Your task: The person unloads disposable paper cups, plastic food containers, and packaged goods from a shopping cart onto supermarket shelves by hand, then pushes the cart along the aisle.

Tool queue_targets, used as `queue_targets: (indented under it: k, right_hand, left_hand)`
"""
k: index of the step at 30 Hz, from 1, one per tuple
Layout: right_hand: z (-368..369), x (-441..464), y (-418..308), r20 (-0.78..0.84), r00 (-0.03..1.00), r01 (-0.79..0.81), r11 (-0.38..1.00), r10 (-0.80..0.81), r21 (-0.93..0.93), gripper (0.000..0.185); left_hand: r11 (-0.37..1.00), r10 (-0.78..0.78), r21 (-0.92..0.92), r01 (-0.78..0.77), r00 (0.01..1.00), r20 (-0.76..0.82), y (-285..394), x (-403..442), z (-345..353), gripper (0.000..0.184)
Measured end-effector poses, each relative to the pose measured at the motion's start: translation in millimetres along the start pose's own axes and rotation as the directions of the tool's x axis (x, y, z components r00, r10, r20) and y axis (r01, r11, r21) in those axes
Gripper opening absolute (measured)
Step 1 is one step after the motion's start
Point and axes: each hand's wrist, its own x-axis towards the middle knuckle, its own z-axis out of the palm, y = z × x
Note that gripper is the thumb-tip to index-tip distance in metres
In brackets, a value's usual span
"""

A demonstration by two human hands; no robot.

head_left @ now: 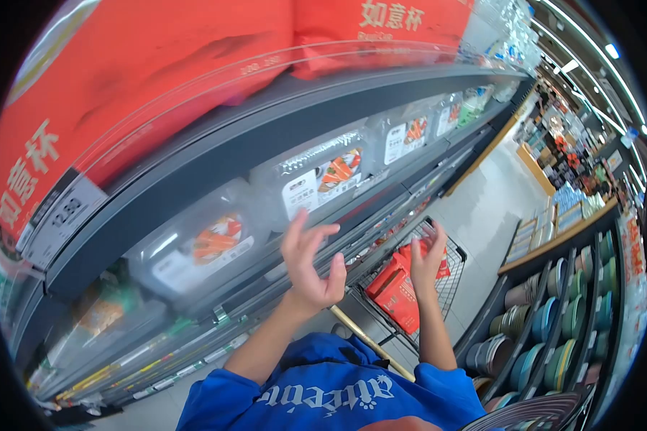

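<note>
My left hand point(311, 266) is raised in front of the shelf, its fingers curved and apart with nothing between them. Nearest to it are clear plastic food boxes point(327, 169) with white labels and pictures of orange food. My right hand point(427, 260) is also raised, thumb and fingers spread. Behind it in this view are red printed packages point(395, 291) lying in a wire shopping cart point(454, 276). Whether that hand touches them is not clear, but it does not appear to grip them.
Large red packs point(158, 65) fill the upper shelf, above a price tag point(66, 219). A pale cart handle point(370, 341) crosses close to my body. On the right, a rack holds stacked bowls point(528, 366). The grey aisle floor point(482, 190) runs ahead.
</note>
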Motion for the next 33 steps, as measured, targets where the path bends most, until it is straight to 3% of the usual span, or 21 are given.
queue_targets:
  k: [1, 3, 4, 6, 7, 9, 12, 15, 16, 17, 19, 20, 23, 24, 26, 29, 33]
  right_hand:
    - [-16.1, -31.4, 48.2, 0.022, 0.996, 0.093, 0.930, -0.091, -0.355, 0.064]
    - [-56.3, -105.3, 105.2, 0.066, 0.993, -0.026, 0.721, 0.099, -0.692, 0.073]
    - [-82.2, -149.7, 142.5, 0.001, 0.949, -0.208, 0.628, 0.315, -0.750, 0.076]
    - [-132.7, -219.8, 163.4, -0.200, 0.716, -0.502, 0.294, 0.669, -0.813, 0.079]
    - [-153.6, -246.7, 159.9, -0.325, 0.538, -0.590, 0.072, 0.778, -0.804, 0.079]
    - [-187.5, -297.3, 145.7, -0.412, 0.477, -0.631, -0.024, 0.776, -0.776, 0.076]
    - [-211.8, -354.9, 138.4, -0.499, 0.346, -0.767, -0.067, 0.795, -0.638, 0.070]
    - [-213.2, -405.4, 168.9, -0.467, 0.277, -0.886, 0.035, 0.840, -0.463, 0.060]
    - [-209.9, -415.4, 176.1, -0.570, 0.366, -0.901, 0.126, 0.735, -0.415, 0.053]
    - [-210.6, -414.3, 172.4, -0.545, 0.356, -0.894, 0.106, 0.759, -0.436, 0.052]
    - [-204.4, -372.7, 130.7, -0.482, 0.341, -0.872, 0.081, 0.807, -0.483, 0.049]
    - [-199.3, -367.8, 121.3, -0.538, 0.415, -0.847, 0.097, 0.734, -0.522, 0.038]
    - [-200.7, -367.9, 131.8, -0.548, 0.348, -0.860, 0.027, 0.761, -0.509, 0.030]
    - [-201.5, -359.0, 126.5, -0.557, 0.289, -0.876, -0.019, 0.779, -0.481, 0.032]
    - [-210.8, -370.0, 141.9, -0.510, 0.266, -0.884, -0.003, 0.818, -0.467, 0.031]
    - [-219.4, -363.0, 155.2, -0.475, 0.224, -0.888, -0.022, 0.851, -0.459, 0.032]
    - [-230.0, -336.1, 168.3, -0.424, 0.208, -0.812, -0.086, 0.881, -0.578, 0.032]
  left_hand:
    - [0.997, 0.018, 0.075, -0.024, 0.996, 0.084, 0.1, -9.7, -0.9, 0.046]
    - [0.999, -0.034, 0.013, 0.033, 0.992, 0.119, -20.4, -39.5, 26.7, 0.042]
    - [0.979, -0.162, -0.095, 0.179, 0.973, 0.165, -32.4, -60.5, 42.4, 0.041]
    - [0.970, -0.234, 0.023, 0.241, 0.913, 0.334, -50.4, -88.5, 59.7, 0.044]
    - [0.963, -0.268, 0.083, 0.257, 0.870, 0.414, -60.6, -103.9, 69.4, 0.046]
    - [0.911, -0.406, 0.187, 0.367, 0.721, 0.562, -87.1, -145.6, 90.1, 0.051]
    - [0.819, -0.573, 0.445, 0.363, 0.479, 0.665, -111.2, -196.2, 111.3, 0.052]
    - [0.713, -0.701, 0.649, 0.264, 0.267, 0.661, -132.2, -243.6, 114.2, 0.053]
    - [0.683, -0.730, 0.690, 0.238, 0.187, 0.658, -144.8, -265.8, 112.2, 0.052]
    - [0.650, -0.758, 0.731, 0.208, 0.108, 0.643, -151.5, -277.4, 113.5, 0.051]
    - [0.675, -0.736, 0.717, 0.175, 0.097, 0.670, -148.8, -273.2, 121.0, 0.048]
    - [0.680, -0.732, 0.715, 0.163, 0.097, 0.674, -148.1, -269.5, 123.9, 0.047]
    - [0.768, -0.639, 0.639, 0.041, 0.112, 0.761, -152.8, -273.5, 122.7, 0.042]
    - [0.717, -0.697, 0.693, 0.077, 0.059, 0.714, -155.5, -274.3, 126.3, 0.040]
    - [0.596, -0.793, 0.790, 0.141, -0.050, 0.607, -163.8, -275.1, 136.3, 0.038]
    - [0.562, -0.791, 0.808, 0.175, -0.172, 0.587, -185.4, -287.3, 149.0, 0.038]
    - [0.571, -0.784, 0.796, 0.203, -0.152, 0.601, -185.3, -288.3, 164.0, 0.044]
